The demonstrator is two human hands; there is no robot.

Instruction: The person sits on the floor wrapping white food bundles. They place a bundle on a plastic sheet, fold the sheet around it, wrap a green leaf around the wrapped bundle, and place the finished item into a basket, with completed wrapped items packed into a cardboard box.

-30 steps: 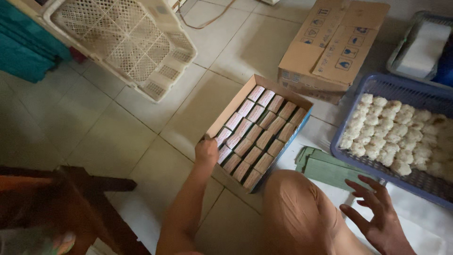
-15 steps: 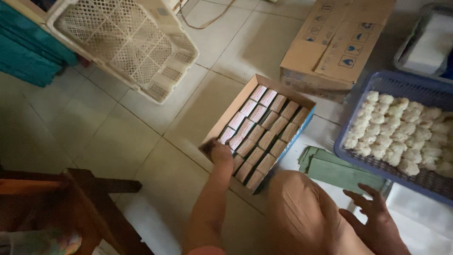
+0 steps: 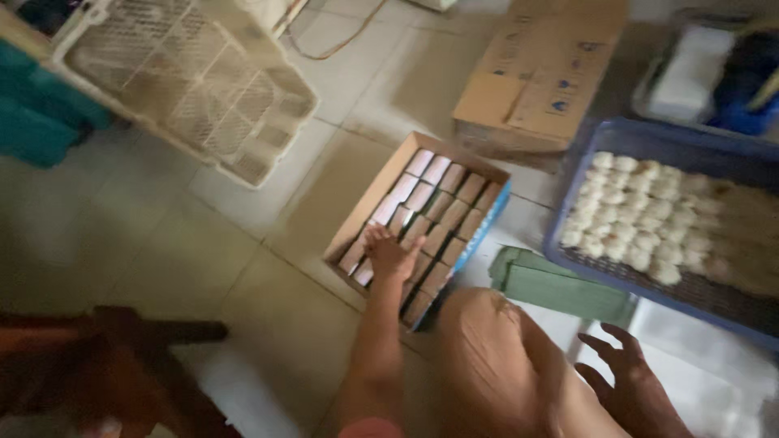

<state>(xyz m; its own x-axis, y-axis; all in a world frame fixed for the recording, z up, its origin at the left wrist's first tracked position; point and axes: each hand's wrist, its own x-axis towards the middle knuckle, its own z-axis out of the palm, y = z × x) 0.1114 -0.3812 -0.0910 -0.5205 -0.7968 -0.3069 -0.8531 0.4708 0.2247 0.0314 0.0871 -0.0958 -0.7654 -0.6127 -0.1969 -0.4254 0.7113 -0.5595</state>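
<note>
My left hand (image 3: 391, 253) reaches down into an open cardboard box (image 3: 369, 203) on the tiled floor and rests, fingers spread, on the rows of small brown and white packets (image 3: 442, 203) that fill it. Whether the fingers grip a packet I cannot tell. My right hand (image 3: 629, 377) hovers at the lower right with fingers apart and nothing in it, beside my bent knee (image 3: 495, 357). A blue plastic basket (image 3: 568, 203) holding several small pale round pieces (image 3: 641, 211) lies to the right of the box.
A folded green cloth (image 3: 560, 284) lies between box and basket. A closed cardboard carton (image 3: 535, 81) sits behind them. A white lattice crate (image 3: 187, 81) stands at the upper left, and a dark wooden frame (image 3: 105, 357) at the lower left.
My left hand has moved forward from the box's near edge onto the packets inside. The view has shifted slightly; my right hand stays low at the right.
</note>
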